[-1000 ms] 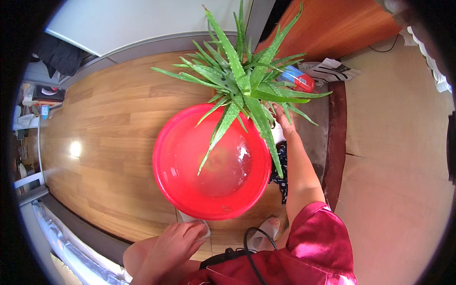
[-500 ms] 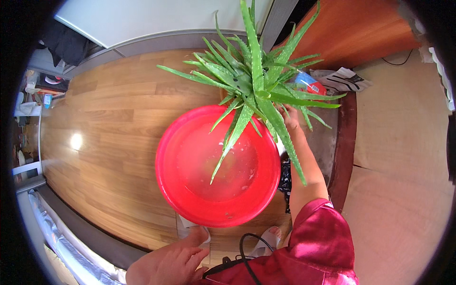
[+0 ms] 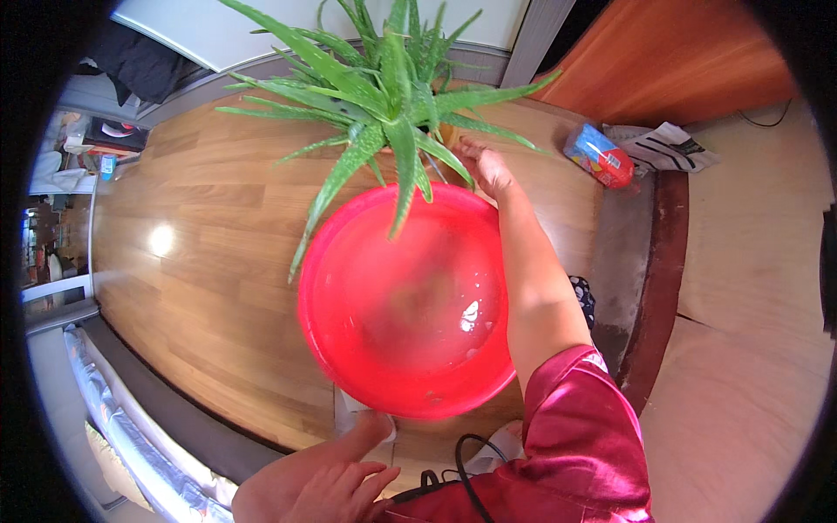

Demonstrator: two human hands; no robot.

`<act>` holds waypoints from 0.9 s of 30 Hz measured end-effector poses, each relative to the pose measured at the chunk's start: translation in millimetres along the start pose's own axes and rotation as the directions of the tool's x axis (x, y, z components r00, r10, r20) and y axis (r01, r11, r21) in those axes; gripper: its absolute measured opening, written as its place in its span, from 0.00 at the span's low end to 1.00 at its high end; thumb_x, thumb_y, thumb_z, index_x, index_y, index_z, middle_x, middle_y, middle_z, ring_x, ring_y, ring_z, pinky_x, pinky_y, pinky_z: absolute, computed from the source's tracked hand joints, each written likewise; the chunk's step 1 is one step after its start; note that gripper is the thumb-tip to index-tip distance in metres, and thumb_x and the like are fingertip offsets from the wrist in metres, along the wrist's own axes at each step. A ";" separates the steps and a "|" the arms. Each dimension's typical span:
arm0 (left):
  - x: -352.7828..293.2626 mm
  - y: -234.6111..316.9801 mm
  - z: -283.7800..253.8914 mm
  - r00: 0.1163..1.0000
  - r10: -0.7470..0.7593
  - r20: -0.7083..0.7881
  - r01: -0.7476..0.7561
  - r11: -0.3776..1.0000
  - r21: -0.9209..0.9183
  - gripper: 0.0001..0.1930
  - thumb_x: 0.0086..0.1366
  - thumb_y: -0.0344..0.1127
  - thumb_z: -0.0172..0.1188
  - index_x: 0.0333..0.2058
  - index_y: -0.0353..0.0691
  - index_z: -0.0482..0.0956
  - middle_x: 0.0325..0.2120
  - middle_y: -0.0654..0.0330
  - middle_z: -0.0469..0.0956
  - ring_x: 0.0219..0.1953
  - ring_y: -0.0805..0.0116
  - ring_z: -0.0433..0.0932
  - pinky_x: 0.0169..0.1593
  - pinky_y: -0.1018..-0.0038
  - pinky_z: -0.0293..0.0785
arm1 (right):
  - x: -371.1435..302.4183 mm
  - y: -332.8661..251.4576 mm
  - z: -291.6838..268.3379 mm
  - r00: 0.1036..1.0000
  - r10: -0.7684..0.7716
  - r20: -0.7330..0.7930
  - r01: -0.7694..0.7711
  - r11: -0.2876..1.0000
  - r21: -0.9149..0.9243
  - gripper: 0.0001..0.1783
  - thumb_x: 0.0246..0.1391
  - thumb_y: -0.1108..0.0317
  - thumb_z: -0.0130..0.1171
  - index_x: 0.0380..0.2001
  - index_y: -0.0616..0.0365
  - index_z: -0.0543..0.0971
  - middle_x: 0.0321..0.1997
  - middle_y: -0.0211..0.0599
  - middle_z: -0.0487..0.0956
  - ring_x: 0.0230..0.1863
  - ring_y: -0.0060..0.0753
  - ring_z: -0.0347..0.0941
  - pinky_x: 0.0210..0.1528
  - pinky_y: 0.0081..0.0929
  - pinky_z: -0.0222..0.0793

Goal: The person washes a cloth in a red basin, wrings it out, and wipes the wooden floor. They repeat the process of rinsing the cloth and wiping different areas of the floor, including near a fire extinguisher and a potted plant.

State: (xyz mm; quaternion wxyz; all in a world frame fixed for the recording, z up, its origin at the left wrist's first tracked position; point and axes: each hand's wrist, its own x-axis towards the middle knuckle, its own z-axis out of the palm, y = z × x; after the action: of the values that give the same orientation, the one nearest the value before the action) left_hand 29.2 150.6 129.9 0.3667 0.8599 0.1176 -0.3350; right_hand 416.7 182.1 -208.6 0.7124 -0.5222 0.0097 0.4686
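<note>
Head view shows the left hand (image 3: 338,493) empty, fingers loosely apart, the aloe plant (image 3: 401,139) well ahead of them, already mostly past the red basin (image 3: 322,331), and right hand (image 3: 489,170) fingers beside the leaves, grip untellable, so handling looks unfinished.

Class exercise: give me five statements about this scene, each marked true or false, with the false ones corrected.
1. The right hand is beside the aloe plant. True.
2. A plant leaf overlaps the far rim of the basin in this view. True.
3. Both hands grip the basin. False: the left hand is apart from it, near the picture's lower edge.
4. A blue-and-red package lies right of the plant. True.
5. The person wears green. False: the sleeve is maroon.
</note>
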 end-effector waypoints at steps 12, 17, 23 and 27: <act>34.2 -0.7 15.2 0.979 -0.035 0.202 0.017 0.996 0.093 0.25 0.57 0.36 0.53 0.54 0.42 0.60 0.46 0.51 0.66 0.49 0.56 0.65 0.54 0.69 0.61 | -203.6 40.7 -204.3 0.896 -0.438 -0.076 0.038 0.246 -0.968 0.20 0.49 0.66 0.53 0.46 0.61 0.70 0.40 0.42 0.72 0.37 0.41 0.69 0.43 0.29 0.65; 81.3 -25.0 46.8 0.945 0.287 0.156 -0.320 0.908 0.269 0.21 0.53 0.39 0.55 0.47 0.43 0.67 0.36 0.58 0.70 0.36 0.57 0.70 0.40 0.66 0.67 | -299.8 33.4 -213.3 0.954 -0.260 0.148 0.121 -0.118 -0.986 0.46 0.38 0.54 0.63 0.59 0.46 0.53 0.58 0.44 0.54 0.57 0.53 0.49 0.51 0.53 0.54; 247.1 -13.1 25.3 0.860 0.510 -0.024 -0.446 0.772 0.454 0.21 0.56 0.38 0.53 0.49 0.40 0.66 0.48 0.49 0.63 0.47 0.51 0.66 0.48 0.59 0.64 | -304.6 86.8 -208.0 0.915 -0.169 -0.366 -0.351 0.112 -0.930 0.55 0.34 0.56 0.67 0.62 0.35 0.41 0.58 0.48 0.55 0.60 0.55 0.47 0.53 0.56 0.53; 344.4 -18.9 52.6 0.727 0.442 -0.525 -0.275 0.889 0.367 0.26 0.55 0.39 0.56 0.52 0.40 0.61 0.52 0.48 0.57 0.52 0.51 0.59 0.54 0.58 0.57 | -304.0 109.2 -192.9 0.810 -0.297 -0.506 -0.470 0.186 -0.863 0.55 0.36 0.62 0.66 0.62 0.36 0.41 0.57 0.46 0.57 0.59 0.52 0.50 0.54 0.50 0.55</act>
State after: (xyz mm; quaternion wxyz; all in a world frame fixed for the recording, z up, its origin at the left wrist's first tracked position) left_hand 252.6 111.6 -135.4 0.2513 0.9677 0.0111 0.0174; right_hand 264.0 -161.5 -223.4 0.1417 -0.9633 -0.0435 0.2238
